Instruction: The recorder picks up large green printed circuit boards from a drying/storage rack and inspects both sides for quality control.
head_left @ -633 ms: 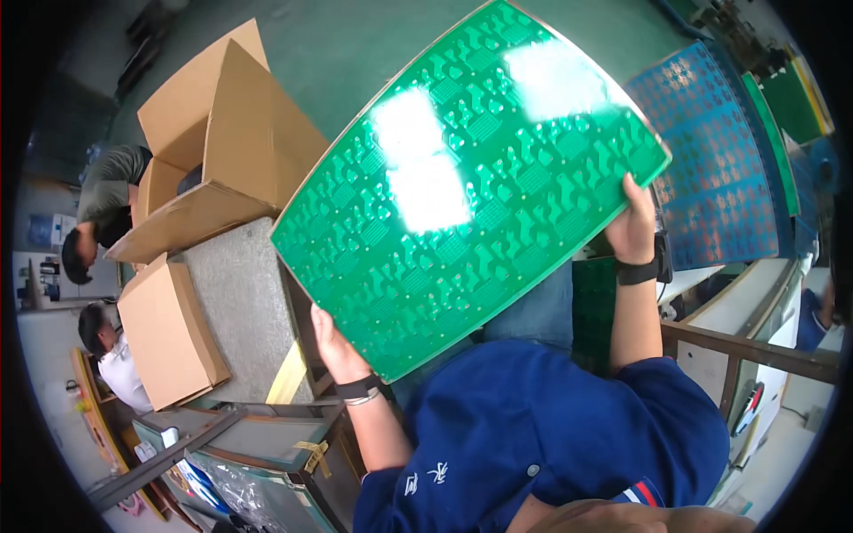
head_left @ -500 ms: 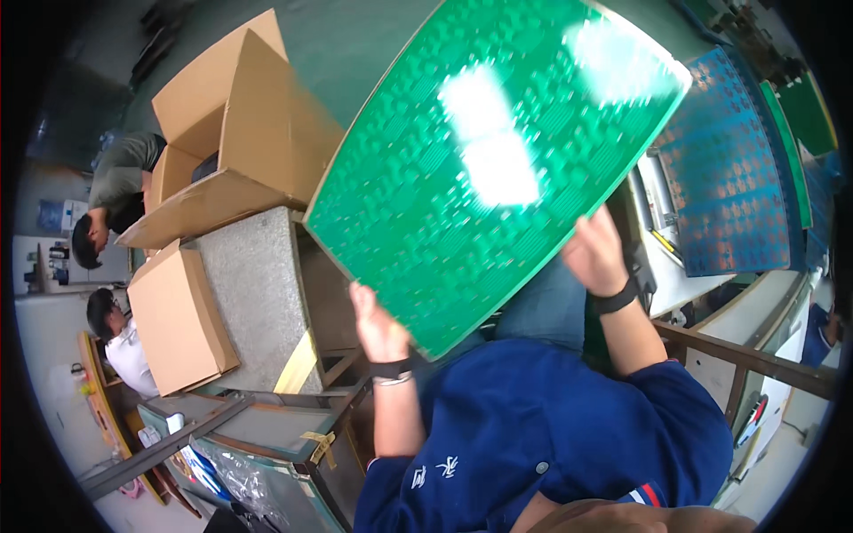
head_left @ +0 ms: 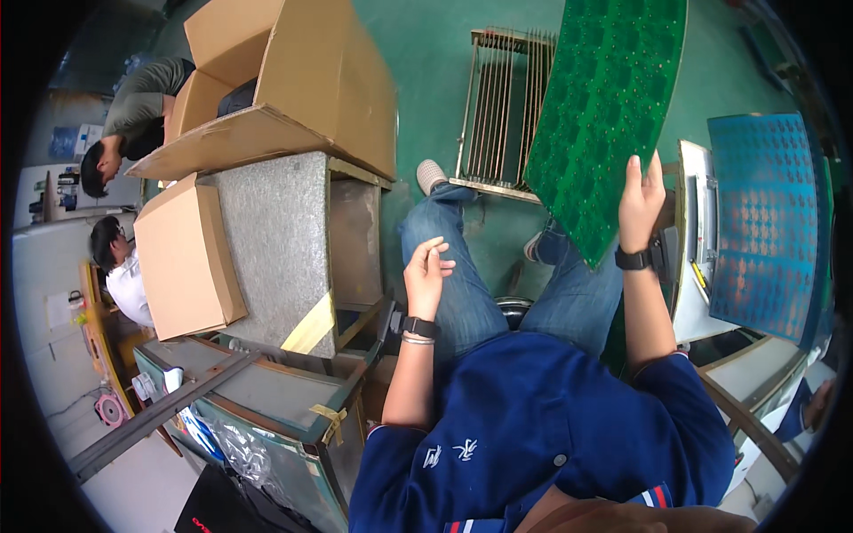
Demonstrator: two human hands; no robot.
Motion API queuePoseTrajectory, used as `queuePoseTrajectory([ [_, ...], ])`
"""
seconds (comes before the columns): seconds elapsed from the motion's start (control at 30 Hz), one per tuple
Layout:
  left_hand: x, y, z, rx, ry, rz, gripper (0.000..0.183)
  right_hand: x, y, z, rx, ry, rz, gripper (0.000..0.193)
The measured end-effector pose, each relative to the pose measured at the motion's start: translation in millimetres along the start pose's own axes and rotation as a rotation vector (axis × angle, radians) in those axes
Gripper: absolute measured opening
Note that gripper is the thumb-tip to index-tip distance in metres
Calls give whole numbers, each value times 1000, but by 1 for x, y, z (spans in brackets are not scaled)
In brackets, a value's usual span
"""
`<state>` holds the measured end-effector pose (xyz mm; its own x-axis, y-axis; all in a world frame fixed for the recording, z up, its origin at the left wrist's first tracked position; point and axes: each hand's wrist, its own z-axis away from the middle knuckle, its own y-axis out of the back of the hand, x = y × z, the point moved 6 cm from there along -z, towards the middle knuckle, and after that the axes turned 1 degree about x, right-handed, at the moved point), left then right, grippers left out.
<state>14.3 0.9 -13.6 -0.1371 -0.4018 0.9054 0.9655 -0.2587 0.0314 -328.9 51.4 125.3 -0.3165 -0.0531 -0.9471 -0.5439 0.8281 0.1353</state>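
Observation:
A large green printed circuit board (head_left: 604, 115) hangs tilted in front of me on the right. My right hand (head_left: 640, 206) is closed on its lower right edge, with the thumb and fingers pointing up. Part of that grip is hidden. My left hand (head_left: 427, 275) floats above my left thigh, apart from the board and holding nothing. Its fingers are loosely bent and apart. On the floor beyond my feet stands a metal rack (head_left: 464, 133) with thin upright rods, partly covered by the board.
To the left, a big open cardboard box (head_left: 355, 98) and a smaller carton (head_left: 182, 258) rest on a grey-topped stand (head_left: 275, 240). At right stands a blue patterned panel (head_left: 764, 231) beside a white bench (head_left: 693, 306). Two people are at far left; part of another shows at far right.
The board has swung right and steepened, away from my left hand, which has let go. My right hand keeps hold of it. The floor rack has come into sight.

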Motion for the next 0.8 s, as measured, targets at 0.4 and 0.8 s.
queuePoseTrajectory([
  [0.4, 2, 0, -25, 159, -68, -46, 22, 134, -116, -29, -7, 57, 334, 40],
  [0.8, 1, 7, -24, 205, -55, -115, 20, 209, -171, -83, -179, -204, 723, 41],
])
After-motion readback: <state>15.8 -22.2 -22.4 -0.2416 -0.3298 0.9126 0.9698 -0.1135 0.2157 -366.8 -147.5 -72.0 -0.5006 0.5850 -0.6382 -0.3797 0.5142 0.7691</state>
